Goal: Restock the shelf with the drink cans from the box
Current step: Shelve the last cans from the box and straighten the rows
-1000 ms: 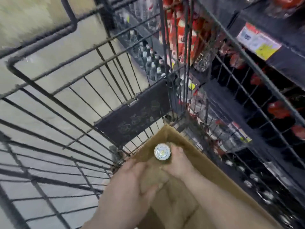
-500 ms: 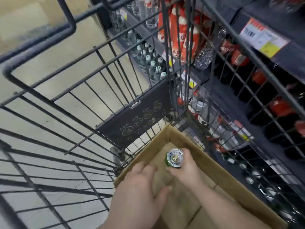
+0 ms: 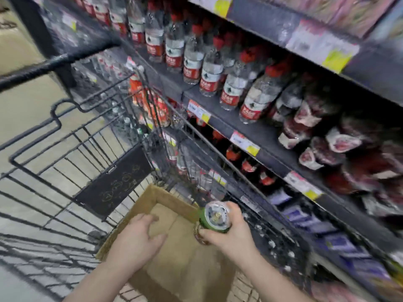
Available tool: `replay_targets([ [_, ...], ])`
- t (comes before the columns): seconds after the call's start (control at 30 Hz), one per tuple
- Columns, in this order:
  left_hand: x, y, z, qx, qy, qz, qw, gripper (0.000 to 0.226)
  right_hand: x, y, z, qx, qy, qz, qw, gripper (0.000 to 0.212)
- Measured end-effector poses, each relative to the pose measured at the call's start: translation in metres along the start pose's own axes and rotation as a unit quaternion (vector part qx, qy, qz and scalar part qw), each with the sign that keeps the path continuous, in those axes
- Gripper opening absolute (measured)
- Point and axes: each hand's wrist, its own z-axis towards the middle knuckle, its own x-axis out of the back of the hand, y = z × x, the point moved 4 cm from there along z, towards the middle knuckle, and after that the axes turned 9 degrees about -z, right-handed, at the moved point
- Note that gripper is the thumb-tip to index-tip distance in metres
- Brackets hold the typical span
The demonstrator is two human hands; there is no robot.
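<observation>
While above box [image 3: 152, 195], can [image 3: 216, 216] in right hand [image 3: 229, 234].

We see a black wire shopping cart [image 3: 72, 136] on a pale tiled floor [image 3: 24, 105]. Clear water bottles [image 3: 194, 59] with red labels stand in rows above yellow price tags [image 3: 253, 147].

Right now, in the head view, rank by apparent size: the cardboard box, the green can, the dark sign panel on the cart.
1. cardboard box, clearly largest.
2. dark sign panel.
3. green can, smallest, though nearness to the camera enlarges it.
</observation>
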Motion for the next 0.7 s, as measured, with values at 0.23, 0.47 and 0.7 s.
replay_targets([
  [0.23, -0.028, 0.107, -0.062, -0.140, -0.032, 0.066, 0.987, 0.059, 0.112, 0.019, -0.113, -0.010, 0.133, 0.048, 0.990, 0.059],
  [0.47, -0.115, 0.230, -0.189, -0.311, -0.084, 0.068, 0.944, 0.044, 0.216, 0.094, -0.293, -0.039, 0.294, 0.083, 0.951, 0.058],
  [0.7, -0.224, 0.299, -0.367, -0.423, -0.152, 0.094, 0.888, 0.045, 0.268, 0.183, -0.499, -0.081, 0.420, 0.109, 0.897, 0.049],
])
